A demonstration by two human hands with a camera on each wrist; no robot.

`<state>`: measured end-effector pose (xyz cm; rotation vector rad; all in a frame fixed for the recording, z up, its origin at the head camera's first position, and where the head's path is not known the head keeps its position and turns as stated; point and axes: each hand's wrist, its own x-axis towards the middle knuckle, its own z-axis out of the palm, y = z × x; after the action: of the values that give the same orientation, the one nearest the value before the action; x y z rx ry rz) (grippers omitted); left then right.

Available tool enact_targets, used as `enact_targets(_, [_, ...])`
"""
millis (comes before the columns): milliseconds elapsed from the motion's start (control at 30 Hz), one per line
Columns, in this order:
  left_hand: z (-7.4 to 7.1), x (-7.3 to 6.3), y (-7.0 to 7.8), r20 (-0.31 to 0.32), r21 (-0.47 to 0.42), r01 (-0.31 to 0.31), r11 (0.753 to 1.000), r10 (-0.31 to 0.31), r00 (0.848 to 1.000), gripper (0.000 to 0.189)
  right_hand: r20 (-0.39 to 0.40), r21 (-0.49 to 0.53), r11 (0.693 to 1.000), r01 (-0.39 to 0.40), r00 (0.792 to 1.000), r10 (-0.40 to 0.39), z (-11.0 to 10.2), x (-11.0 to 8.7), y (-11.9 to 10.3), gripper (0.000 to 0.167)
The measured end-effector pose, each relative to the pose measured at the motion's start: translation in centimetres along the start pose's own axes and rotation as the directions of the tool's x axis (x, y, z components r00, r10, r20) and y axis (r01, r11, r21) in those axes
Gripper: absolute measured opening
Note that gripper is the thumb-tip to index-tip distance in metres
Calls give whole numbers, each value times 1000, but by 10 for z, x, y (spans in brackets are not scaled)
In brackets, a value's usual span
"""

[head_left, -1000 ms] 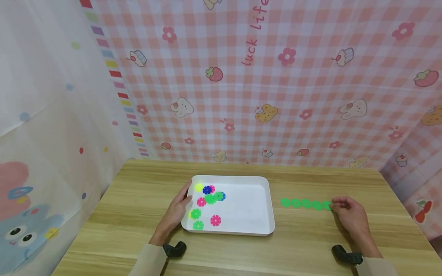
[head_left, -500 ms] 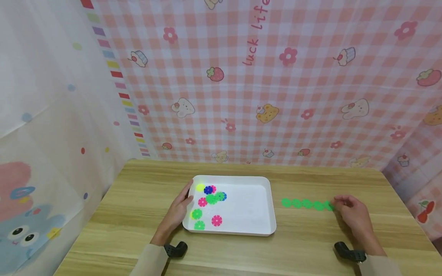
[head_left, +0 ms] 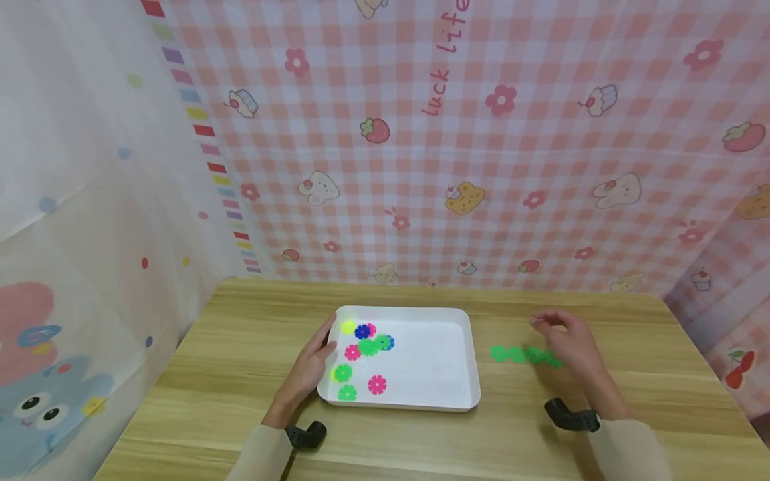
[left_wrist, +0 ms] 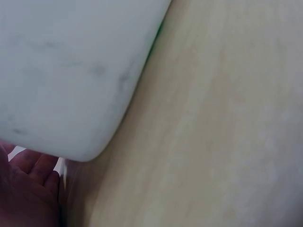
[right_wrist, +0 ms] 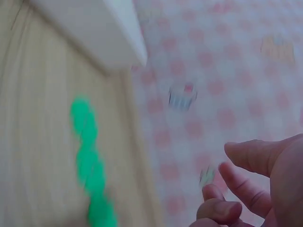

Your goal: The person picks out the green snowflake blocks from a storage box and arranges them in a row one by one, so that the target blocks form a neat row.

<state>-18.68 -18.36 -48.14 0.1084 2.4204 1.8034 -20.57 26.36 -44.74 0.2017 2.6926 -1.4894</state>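
A shallow white tray [head_left: 433, 405] lies on the table, several small flower-shaped discs in its left part: green [head_left: 343, 373], pink [head_left: 377, 385], yellow [head_left: 349, 327] and blue [head_left: 362, 331]. My left hand [head_left: 308, 367] holds the tray's left side, fingers along the outer wall and thumb at the rim. To the tray's right, a row of green flower-shaped discs [head_left: 516, 355] runs across the table. Over that row's right end is my right hand [head_left: 568, 341], hiding part of it. Its thumb and forefinger stand apart with nothing between them in the right wrist view.
The wooden table [head_left: 409, 444] reaches back to a pink checked cloth [head_left: 421, 167] printed with cartoons. A white cloth [head_left: 120, 200] hangs at the left. Each wrist wears a black band-mounted device, such as the one on the right [head_left: 570, 415].
My right hand has left the right end of the green row and moved up and to the left, now over the row. The left hand and the tray stay put.
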Motion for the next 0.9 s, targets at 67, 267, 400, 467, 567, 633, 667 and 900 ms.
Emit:
enact_targets(67, [0,3,-7,-4,0,9,1000,-9,1000,54,15,20,1000,12,1000,-13,10,0,-14,49])
enact_targets(267, [0,14,-34,-16,17,25,1000,-25,1000,54,71,118,992,48,996,-57,44,1,-43,36])
enact_targets(400, [-1,15,-39,-23,18,7,1000,-6,1000,54,140,172,983,65,986,-89,73,1,-61,29])
enact_targets(467, [-1,15,-39,-24,14,-4,1000,4,1000,54,178,186,981,60,980,-93,89,0,-70,25])
enact_targets(567, [-1,15,-38,-22,19,-9,1000,9,1000,54,229,195,979,49,969,-94,114,-1,-83,19])
enact_targets(633, [-1,15,-38,-18,25,-11,1000,11,1000,54,255,199,979,41,963,-92,129,-1,-89,17])
enact_targets(667, [-1,15,-37,-17,27,-11,1000,12,1000,53,267,201,979,36,959,-90,137,-1,-91,16])
enact_targets(900, [-1,2,-3,4,-8,16,1000,-16,1000,54,371,183,983,-19,927,-51,178,4,-93,27])
